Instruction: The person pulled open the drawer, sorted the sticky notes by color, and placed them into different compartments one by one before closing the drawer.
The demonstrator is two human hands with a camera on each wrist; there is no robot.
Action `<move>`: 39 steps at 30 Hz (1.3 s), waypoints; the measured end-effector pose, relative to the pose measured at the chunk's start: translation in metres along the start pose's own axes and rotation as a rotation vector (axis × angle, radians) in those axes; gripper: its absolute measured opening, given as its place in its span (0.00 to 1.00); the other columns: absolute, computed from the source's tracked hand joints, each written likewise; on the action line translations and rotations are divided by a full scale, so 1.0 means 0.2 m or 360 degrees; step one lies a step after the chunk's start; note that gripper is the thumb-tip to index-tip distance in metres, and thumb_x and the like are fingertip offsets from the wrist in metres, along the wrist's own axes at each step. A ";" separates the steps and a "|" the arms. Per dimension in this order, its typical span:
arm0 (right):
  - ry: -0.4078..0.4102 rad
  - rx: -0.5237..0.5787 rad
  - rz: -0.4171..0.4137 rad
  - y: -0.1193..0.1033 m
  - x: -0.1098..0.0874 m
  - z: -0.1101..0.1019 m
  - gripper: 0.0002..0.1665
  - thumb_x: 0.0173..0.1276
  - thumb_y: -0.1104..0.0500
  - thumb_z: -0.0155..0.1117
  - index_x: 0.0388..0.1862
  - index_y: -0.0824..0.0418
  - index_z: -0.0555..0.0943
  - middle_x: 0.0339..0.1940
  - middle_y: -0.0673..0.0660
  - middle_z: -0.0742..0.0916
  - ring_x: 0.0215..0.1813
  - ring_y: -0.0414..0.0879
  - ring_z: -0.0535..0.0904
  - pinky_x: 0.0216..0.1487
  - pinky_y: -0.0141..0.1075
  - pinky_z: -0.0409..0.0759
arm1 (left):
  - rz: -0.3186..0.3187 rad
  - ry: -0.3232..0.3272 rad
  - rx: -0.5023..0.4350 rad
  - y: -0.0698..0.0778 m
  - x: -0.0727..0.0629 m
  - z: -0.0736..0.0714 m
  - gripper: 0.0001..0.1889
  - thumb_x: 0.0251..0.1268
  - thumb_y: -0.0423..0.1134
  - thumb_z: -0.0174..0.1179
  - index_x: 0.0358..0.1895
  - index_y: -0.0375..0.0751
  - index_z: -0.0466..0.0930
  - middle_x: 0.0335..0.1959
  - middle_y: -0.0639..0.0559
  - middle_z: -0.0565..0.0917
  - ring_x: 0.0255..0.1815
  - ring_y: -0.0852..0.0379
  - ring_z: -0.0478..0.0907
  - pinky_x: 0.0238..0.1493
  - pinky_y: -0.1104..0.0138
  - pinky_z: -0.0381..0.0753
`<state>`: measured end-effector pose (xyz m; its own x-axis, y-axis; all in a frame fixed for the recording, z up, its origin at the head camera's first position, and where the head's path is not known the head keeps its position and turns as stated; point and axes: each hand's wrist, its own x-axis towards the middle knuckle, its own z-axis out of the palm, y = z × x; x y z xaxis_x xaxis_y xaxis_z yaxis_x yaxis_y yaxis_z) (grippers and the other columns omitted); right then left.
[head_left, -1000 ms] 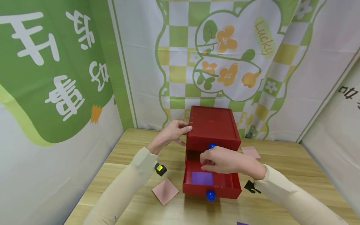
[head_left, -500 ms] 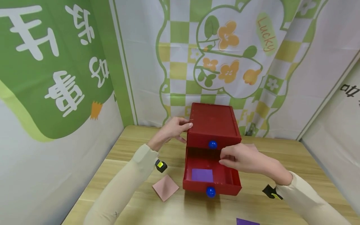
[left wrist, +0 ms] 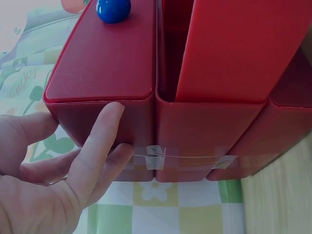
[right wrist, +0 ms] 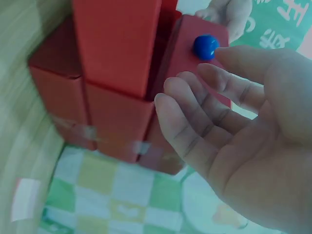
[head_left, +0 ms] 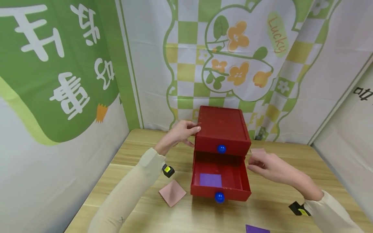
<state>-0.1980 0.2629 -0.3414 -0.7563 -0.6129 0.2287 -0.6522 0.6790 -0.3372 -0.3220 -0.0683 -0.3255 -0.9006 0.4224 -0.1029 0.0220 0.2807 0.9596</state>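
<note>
A red drawer cabinet [head_left: 221, 124] stands on the table in the head view, with round blue knobs. Its drawer [head_left: 233, 178] below the top one is pulled out, and a purple paper square [head_left: 210, 180] lies inside. My left hand [head_left: 180, 133] rests against the cabinet's upper left edge; its fingers touch the side wall in the left wrist view. To the right of the cabinet, my right hand [head_left: 272, 166] hovers with loosely bent fingers and nothing held. The right wrist view shows that palm [right wrist: 253, 146] bare, in front of the top drawer's knob [right wrist: 205, 47].
A pink paper square [head_left: 172, 193] lies on the wooden table [head_left: 140, 158] left of the drawer. Another pink square [head_left: 257, 150] is partly visible behind the right hand. A purple paper [head_left: 257, 229] shows at the front edge of view. Patterned cloth [head_left: 186, 74] hangs behind.
My right hand has moved out of the pulled-out drawer and off to the right of the cabinet. The left hand stays at the cabinet's edge, and the purple square lies in the drawer throughout.
</note>
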 end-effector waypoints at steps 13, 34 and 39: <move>-0.0366 0.0234 0.0162 0.13 -0.14 0.14 0.06 0.70 0.52 0.63 0.34 0.48 0.76 0.22 0.38 0.77 0.24 0.28 0.69 0.23 0.24 0.71 | 0.0023 -0.0004 0.0016 -0.01 0.01 0.01 0.22 0.74 0.42 0.56 0.63 0.31 0.73 0.55 0.39 0.77 0.56 0.47 0.75 0.43 0.46 0.88; -0.1061 0.0374 0.0452 0.07 -0.23 0.43 0.10 0.60 0.50 0.72 0.33 0.47 0.78 0.25 0.39 0.79 0.29 0.32 0.71 0.29 0.25 0.72 | 0.0029 0.0019 -0.0010 -0.01 0.01 -0.01 0.21 0.74 0.41 0.56 0.62 0.31 0.73 0.55 0.39 0.77 0.58 0.47 0.75 0.42 0.45 0.88; -0.1060 0.0244 0.0584 0.01 -0.29 0.47 0.14 0.58 0.39 0.71 0.31 0.42 0.76 0.22 0.41 0.76 0.27 0.35 0.72 0.26 0.27 0.68 | 0.0029 0.0014 -0.0020 -0.02 0.01 0.01 0.20 0.73 0.41 0.57 0.60 0.31 0.75 0.52 0.41 0.78 0.54 0.49 0.75 0.40 0.47 0.89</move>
<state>-0.1493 0.2619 -0.4408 -0.7004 -0.5065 -0.5029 -0.3148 0.8516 -0.4192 -0.3234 -0.0663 -0.3311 -0.9040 0.4194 -0.0831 0.0330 0.2621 0.9645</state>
